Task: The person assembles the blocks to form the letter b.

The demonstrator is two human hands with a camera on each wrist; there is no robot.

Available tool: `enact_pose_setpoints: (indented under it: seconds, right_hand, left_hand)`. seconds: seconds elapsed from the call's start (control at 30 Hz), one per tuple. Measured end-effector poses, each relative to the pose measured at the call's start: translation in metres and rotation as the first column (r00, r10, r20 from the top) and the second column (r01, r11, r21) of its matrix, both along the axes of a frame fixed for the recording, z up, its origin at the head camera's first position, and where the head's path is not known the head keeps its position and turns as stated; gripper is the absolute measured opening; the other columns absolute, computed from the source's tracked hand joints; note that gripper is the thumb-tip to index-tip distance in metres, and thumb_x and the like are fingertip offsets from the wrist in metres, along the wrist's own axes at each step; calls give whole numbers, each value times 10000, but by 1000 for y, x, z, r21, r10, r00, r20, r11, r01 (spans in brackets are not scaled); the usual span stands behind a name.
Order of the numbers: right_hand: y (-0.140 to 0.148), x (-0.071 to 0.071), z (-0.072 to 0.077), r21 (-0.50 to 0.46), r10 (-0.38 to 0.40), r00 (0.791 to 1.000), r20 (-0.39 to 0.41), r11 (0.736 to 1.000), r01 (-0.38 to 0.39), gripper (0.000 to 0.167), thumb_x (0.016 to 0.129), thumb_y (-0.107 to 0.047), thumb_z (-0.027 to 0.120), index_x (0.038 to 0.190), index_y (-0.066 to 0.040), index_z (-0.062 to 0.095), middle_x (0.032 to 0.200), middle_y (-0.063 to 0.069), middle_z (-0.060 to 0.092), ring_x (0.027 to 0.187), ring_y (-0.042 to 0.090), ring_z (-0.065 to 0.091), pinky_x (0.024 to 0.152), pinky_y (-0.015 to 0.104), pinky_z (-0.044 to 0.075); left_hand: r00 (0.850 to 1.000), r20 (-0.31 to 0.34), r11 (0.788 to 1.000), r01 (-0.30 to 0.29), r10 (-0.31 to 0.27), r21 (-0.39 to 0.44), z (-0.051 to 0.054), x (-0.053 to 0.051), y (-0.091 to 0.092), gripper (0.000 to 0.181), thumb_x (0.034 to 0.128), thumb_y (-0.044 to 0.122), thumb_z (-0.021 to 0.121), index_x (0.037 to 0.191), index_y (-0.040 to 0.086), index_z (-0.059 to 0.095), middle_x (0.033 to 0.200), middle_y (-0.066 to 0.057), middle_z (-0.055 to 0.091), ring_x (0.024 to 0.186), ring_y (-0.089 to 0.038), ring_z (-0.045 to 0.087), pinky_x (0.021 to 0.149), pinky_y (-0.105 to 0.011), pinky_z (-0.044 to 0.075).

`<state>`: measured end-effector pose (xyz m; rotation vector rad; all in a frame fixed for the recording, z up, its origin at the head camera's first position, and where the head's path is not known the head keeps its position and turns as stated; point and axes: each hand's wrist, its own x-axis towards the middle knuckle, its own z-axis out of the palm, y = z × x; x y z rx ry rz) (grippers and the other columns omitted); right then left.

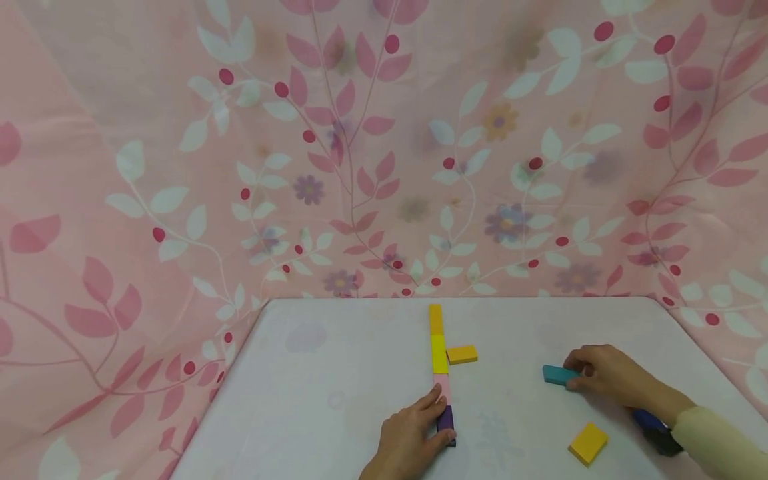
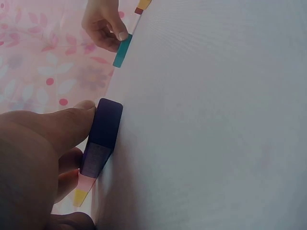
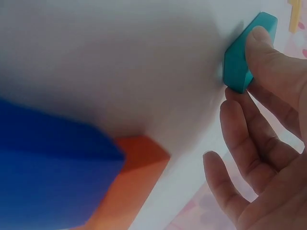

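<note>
A line of flat blocks runs away from me on the white table [image 1: 360, 373]: a dark purple block [image 1: 445, 423] nearest, then a pink block [image 1: 441, 383], a yellow block [image 1: 440, 355] and an orange-yellow block [image 1: 435, 320]. At the near end, my left hand [image 1: 411, 433] holds the purple block between thumb and fingers, and one fingertip reaches the pink one. Over on the right, my right hand [image 1: 606, 373] pinches a teal block [image 1: 558, 375] at its right end; the right wrist view shows the thumb on the teal block [image 3: 240, 57].
One orange-yellow block [image 1: 462, 355] lies just right of the line. Another yellow block [image 1: 588, 443] is nearer me, on the right. Beneath the right forearm are a blue block [image 3: 53, 167] and an orange block [image 3: 136, 177]. Floral cloth [image 1: 360, 167] hangs behind the table.
</note>
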<state>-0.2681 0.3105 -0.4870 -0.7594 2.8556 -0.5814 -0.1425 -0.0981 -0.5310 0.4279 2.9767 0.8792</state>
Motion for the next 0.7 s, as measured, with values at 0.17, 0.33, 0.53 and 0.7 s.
enact_pose_setpoints:
  seconds: [0.17,0.33,0.53,0.7]
  right_hand:
    - [-8,-3,0,-18,39,999,-12,999,-39,280,877,-379,864,1056,-189,764,938,-150,678,789,-22,509,726,205,527]
    - [-20,-5,1,-44,54,999,-5,998,-54,293,875,-370,867,1060,-167,766,930,-136,682,776,-12,503,709,198,522]
    - [-33,-6,1,-60,69,998,9,996,-69,291,882,-344,865,1066,-141,767,908,-135,666,762,-13,491,696,191,516]
    - [-43,-7,0,-92,99,995,-13,991,-99,302,887,-341,861,1074,-123,767,908,-131,669,757,-14,493,683,193,513]
  left_hand:
    - [1000,-20,1000,5,-4,4,-1,1,-1,585,936,521,772,1454,272,664,1574,150,556,1287,-256,694,783,-473,611]
    - [1000,4,1000,6,-6,0,1,-1,0,594,938,543,761,1460,279,657,1580,153,549,1297,-248,688,802,-470,615]
    - [999,48,1000,-3,3,-13,1,-2,1,598,938,556,754,1465,293,648,1586,171,534,1314,-235,677,841,-490,617]
    - [999,51,1000,-5,6,-17,1,-4,1,598,934,552,761,1461,292,650,1586,173,533,1320,-226,673,851,-490,619]
